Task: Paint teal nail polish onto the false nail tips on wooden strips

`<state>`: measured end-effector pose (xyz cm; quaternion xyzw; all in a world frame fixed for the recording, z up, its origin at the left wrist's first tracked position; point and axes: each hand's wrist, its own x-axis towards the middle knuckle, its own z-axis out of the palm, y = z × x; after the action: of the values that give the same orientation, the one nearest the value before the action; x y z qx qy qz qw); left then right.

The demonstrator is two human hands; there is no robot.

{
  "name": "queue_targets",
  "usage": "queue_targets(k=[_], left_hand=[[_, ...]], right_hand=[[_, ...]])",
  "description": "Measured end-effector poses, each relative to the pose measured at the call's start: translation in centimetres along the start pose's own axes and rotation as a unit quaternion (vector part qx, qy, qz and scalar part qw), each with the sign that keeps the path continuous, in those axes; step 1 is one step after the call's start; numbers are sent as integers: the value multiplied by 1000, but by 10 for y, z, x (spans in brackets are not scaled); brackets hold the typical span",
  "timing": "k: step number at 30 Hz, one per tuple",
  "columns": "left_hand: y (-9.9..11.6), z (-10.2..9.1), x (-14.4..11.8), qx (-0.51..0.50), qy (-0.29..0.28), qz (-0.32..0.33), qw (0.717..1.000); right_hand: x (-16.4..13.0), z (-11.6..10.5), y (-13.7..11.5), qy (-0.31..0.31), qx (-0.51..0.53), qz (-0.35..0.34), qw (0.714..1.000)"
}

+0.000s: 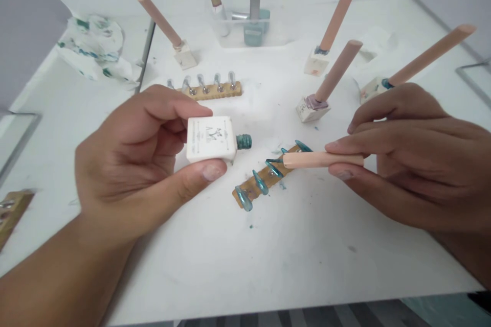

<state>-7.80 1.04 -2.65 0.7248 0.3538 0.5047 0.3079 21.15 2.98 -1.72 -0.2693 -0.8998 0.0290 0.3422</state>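
Note:
My left hand point(153, 148) grips a square white nail polish bottle point(211, 138) between thumb and fingers. The bottle lies on its side in the air, its uncapped, green-smeared neck pointing right. Pinched in my right hand point(406, 158) is a nail polish brush point(324, 160) with a long peach cap handle, held level. Its dark bristles point left toward the bottle neck, apart from it. Behind and below the brush lies a wooden nail stand point(251, 185) carrying several shiny teal false nails point(260, 182). The brush overlaps part of the stand; I cannot tell whether the bristles touch a nail.
Several peach-capped bottles stand around, such as one point(314, 108) near my right hand. A second wooden stand point(222, 91) holds clear nails. At the back, a clear plastic box point(264, 41) contains bottles. Stained tissues point(95, 48) lie at left; another wooden stand point(13, 214) is at the left edge.

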Motion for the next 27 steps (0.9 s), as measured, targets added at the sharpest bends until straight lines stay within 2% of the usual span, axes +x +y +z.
queue_targets(k=[9, 14, 27], left_hand=[[1, 0, -2, 10, -1, -7, 1000], [-1, 1, 0, 13, -1, 25, 1000], [0, 1, 1, 0, 3, 18, 1000]], right_hand=[[1, -1, -1, 4, 0, 15, 1000], [2, 2, 2, 9, 6, -12, 1000], [3, 7, 3, 26, 7, -20, 999]])
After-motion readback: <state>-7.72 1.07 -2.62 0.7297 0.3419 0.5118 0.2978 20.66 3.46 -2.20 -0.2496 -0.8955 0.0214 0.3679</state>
